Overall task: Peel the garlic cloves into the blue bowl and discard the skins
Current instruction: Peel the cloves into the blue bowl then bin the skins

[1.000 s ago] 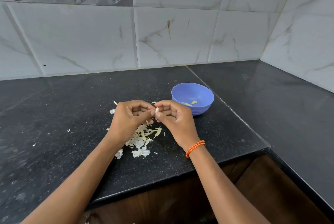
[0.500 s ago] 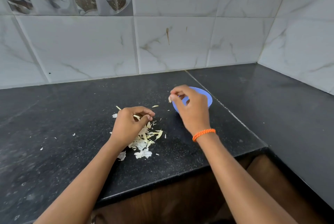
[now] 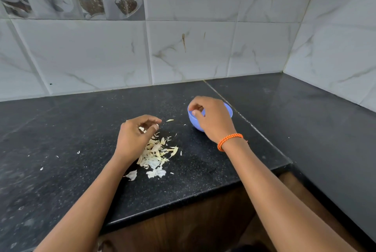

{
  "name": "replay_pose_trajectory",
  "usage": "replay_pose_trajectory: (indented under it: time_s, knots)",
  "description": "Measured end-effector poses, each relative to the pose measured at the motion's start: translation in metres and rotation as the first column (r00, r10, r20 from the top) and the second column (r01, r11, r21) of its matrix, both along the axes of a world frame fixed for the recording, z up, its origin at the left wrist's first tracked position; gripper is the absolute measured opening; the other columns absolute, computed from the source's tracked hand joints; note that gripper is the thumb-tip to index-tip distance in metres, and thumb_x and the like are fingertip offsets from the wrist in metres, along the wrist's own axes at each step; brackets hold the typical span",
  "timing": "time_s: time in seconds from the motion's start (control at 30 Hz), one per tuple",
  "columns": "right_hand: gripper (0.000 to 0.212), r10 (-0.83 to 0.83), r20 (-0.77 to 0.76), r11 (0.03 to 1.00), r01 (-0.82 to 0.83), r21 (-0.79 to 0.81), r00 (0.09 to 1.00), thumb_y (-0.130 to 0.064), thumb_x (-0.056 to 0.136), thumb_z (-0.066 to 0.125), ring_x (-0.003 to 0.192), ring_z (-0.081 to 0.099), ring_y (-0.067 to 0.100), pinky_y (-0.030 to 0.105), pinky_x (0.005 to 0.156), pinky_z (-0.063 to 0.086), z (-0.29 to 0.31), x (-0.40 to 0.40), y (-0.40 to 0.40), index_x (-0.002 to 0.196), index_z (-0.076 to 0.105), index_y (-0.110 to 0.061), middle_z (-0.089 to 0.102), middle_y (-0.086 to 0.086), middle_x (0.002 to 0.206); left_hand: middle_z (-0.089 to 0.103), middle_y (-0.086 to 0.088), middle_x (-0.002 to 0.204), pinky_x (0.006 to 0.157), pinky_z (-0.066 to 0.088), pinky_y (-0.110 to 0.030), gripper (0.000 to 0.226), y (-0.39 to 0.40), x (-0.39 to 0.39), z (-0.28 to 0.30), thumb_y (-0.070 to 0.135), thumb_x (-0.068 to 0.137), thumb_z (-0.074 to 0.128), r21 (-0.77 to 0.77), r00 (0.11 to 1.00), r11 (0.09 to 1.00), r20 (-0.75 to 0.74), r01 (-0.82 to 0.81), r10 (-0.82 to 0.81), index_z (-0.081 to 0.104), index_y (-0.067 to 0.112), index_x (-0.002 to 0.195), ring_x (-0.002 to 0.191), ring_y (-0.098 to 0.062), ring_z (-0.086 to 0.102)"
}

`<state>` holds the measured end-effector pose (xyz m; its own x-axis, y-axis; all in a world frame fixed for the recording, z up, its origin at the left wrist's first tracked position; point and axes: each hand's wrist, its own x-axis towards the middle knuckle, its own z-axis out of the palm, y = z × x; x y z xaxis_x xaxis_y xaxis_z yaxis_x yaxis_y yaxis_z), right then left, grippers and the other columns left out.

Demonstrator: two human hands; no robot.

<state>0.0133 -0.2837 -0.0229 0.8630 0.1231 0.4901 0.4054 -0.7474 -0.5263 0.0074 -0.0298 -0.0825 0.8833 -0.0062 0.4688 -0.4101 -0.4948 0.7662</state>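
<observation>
Reaching over the small round blue plastic bowl (image 3: 193,122), the right hand (image 3: 213,119) hangs with its fingers curled down above the bowl's near rim; whether a garlic clove is pinched in the fingertips I cannot tell, since the hand covers most of the bowl and hides what lies inside. An orange braided cord bracelet (image 3: 228,141) circles that wrist. The left hand (image 3: 136,138) rests on the black speckled stone table (image 3: 81,150), fingers bent, with a small pale scrap of garlic skin (image 3: 141,129) pinched between thumb and fingertips. Just beside and partly under this hand lies the loose heap of pale yellow-white papery garlic skins (image 3: 157,155), spread toward the table's front edge, with a few stray flakes scattered to the left and one between the hands. The bowl stands on the table to the right of the heap, apart from it, near a seam in the stone. White marbled wall tiles (image 3: 203,48) rise behind
</observation>
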Motion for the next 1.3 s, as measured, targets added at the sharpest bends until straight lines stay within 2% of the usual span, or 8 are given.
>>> replay_pose_trajectory:
  time_s: [0.17, 0.33, 0.6, 0.8, 1.0, 1.1, 1.2, 1.3]
  knots:
    - [0.007, 0.243, -0.121, 0.97, -0.243, 0.016, 0.962, -0.019, 0.094, 0.075, 0.085, 0.067, 0.008, 0.04, 0.079, 0.059, -0.021, -0.032, 0.041, 0.092, 0.076, -0.026, 0.068, -0.01, 0.098, 0.08, 0.019, 0.092, 0.081, 0.054, -0.032, 0.016, 0.008, 0.0, 0.0, 0.019, 0.098, 0.076, 0.071, 0.999, 0.997, -0.03, 0.02, -0.018, 0.084, 0.033, 0.095, 0.088, -0.008, 0.071]
    - [0.011, 0.265, -0.172, 0.958, -0.279, -0.061, 0.949, -0.024, 0.097, 0.069, 0.092, 0.055, 0.008, 0.037, 0.079, 0.051, -0.041, -0.059, 0.068, 0.099, 0.077, -0.031, 0.063, -0.013, 0.096, 0.078, 0.02, 0.089, 0.074, 0.046, -0.021, 0.018, 0.012, -0.002, 0.001, 0.02, 0.094, 0.08, 0.309, 0.991, 0.945, -0.107, 0.11, -0.08, 0.083, 0.036, 0.087, 0.09, -0.001, 0.062]
    - [0.01, 0.116, -0.119, 0.961, -0.142, -0.237, 0.986, -0.025, 0.105, 0.063, 0.105, 0.058, 0.017, 0.03, 0.078, 0.038, -0.054, -0.066, 0.083, 0.107, 0.072, -0.027, 0.065, -0.006, 0.109, 0.077, 0.017, 0.094, 0.082, 0.056, -0.042, 0.031, 0.019, 0.004, -0.008, 0.009, 0.091, 0.08, 0.295, 0.983, 0.945, -0.155, 0.144, -0.101, 0.081, 0.04, 0.086, 0.087, -0.013, 0.068]
    - [0.016, 0.081, -0.129, 0.96, -0.112, -0.255, 0.988, -0.03, 0.103, 0.067, 0.107, 0.059, 0.019, 0.04, 0.086, 0.053, -0.051, -0.054, 0.089, 0.118, 0.071, -0.026, 0.066, -0.004, 0.111, 0.078, 0.022, 0.093, 0.085, 0.058, -0.03, 0.047, 0.019, 0.004, -0.007, 0.002, 0.094, 0.075, 0.258, 0.985, 0.957, -0.147, 0.131, -0.096, 0.075, 0.048, 0.086, 0.09, -0.006, 0.073]
    - [0.017, 0.103, -0.09, 0.939, -0.127, -0.32, 0.991, -0.028, 0.107, 0.058, 0.098, 0.06, 0.02, 0.042, 0.085, 0.053, -0.049, -0.046, 0.092, 0.098, 0.072, -0.024, 0.064, -0.004, 0.099, 0.081, 0.016, 0.088, 0.081, 0.059, -0.031, 0.031, 0.018, 0.002, -0.006, 0.002, 0.094, 0.075, 0.193, 0.991, 0.976, -0.1, 0.103, -0.085, 0.083, 0.032, 0.09, 0.087, -0.009, 0.076]
    - [0.011, 0.111, -0.114, 0.977, -0.129, -0.168, 0.987, -0.03, 0.101, 0.062, 0.096, 0.058, 0.013, 0.039, 0.08, 0.052, -0.046, -0.04, 0.087, 0.092, 0.068, -0.029, 0.063, -0.013, 0.097, 0.08, 0.021, 0.091, 0.089, 0.048, -0.019, 0.023, 0.015, 0.0, -0.002, 0.01, 0.095, 0.077, 0.173, 0.998, 0.984, -0.033, 0.05, -0.045, 0.084, 0.031, 0.09, 0.098, 0.005, 0.069]
    - [0.008, 0.17, -0.183, 0.966, -0.127, 0.224, 0.968, -0.026, 0.095, 0.065, 0.083, 0.067, 0.007, 0.037, 0.075, 0.059, -0.042, -0.031, 0.074, 0.089, 0.069, -0.03, 0.071, -0.013, 0.088, 0.079, 0.021, 0.104, 0.093, 0.038, -0.005, 0.023, 0.013, -0.001, 0.0, 0.007, 0.095, 0.074, 0.153, 0.999, 0.988, 0.009, 0.031, -0.033, 0.085, 0.026, 0.095, 0.109, 0.016, 0.061]
    - [0.013, 0.087, -0.191, 0.939, -0.016, 0.345, 0.978, -0.014, 0.097, 0.064, 0.079, 0.069, 0.007, 0.03, 0.074, 0.06, -0.043, -0.023, 0.058, 0.094, 0.073, -0.022, 0.073, -0.007, 0.086, 0.074, 0.026, 0.123, 0.104, 0.04, -0.018, 0.026, 0.009, 0.002, -0.007, 0.012, 0.1, 0.07, 0.222, 0.996, 0.972, -0.004, 0.083, -0.084, 0.083, 0.034, 0.107, 0.124, 0.007, 0.058]
